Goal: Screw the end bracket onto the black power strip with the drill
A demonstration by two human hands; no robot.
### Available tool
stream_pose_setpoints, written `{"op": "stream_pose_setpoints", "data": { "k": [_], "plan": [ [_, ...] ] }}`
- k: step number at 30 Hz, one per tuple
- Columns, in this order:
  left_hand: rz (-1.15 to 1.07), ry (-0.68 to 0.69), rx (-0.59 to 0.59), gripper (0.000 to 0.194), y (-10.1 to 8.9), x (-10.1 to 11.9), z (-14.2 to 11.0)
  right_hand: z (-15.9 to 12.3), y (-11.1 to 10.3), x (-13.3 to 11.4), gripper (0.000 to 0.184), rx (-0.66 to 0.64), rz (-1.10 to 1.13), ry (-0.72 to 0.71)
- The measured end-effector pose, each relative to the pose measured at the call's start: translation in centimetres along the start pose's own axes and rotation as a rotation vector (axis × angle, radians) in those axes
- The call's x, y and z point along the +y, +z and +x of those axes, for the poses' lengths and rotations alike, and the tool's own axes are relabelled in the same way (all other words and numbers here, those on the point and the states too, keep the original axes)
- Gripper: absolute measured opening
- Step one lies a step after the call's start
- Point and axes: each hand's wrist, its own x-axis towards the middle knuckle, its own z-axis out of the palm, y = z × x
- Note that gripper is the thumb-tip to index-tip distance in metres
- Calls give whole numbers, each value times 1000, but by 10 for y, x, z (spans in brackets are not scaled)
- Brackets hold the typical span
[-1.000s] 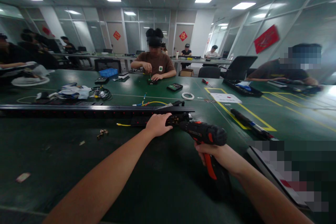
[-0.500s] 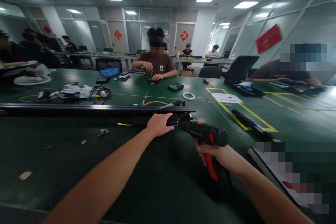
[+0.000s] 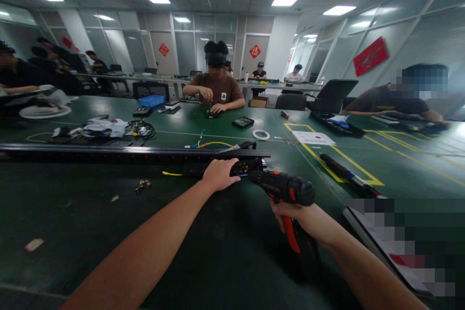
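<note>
Across the table lies a long black metal bar (image 3: 109,151) with small red marks along its side. Against its right end, a short black housing (image 3: 194,169) shows small brass-coloured parts inside. My left hand (image 3: 219,174) is closed over this housing, thumb toward its right end. In my right hand (image 3: 301,215) is a black and orange cordless drill (image 3: 285,188), gripped by its handle. Its nose points left, at the right end of the housing; the tip's contact is too dark to make out. A yellow wire (image 3: 172,173) sticks out left of the housing.
Small brass screws (image 3: 143,185) lie left of my hands. Behind the bar are bundled cables (image 3: 141,129), a white ring (image 3: 260,134) and a paper sheet (image 3: 313,137). A slim black tool (image 3: 341,170) lies to the right. A co-worker (image 3: 218,85) sits opposite.
The view has shifted very slightly. Both hands, the drill and the housing stay practically where they were.
</note>
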Motion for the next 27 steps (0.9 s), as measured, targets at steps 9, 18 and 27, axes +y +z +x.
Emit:
{"op": "stream_pose_setpoints", "data": {
  "k": [9, 18, 27],
  "plan": [
    [7, 8, 13, 67, 3, -2, 0, 1, -2, 2, 22, -10, -22, -4],
    [11, 16, 10, 66, 2, -2, 0, -1, 0, 0, 22, 12, -36, 10],
    [7, 7, 11, 70, 5, -3, 2, -1, 0, 0, 24, 24, -20, 11]
  ]
}}
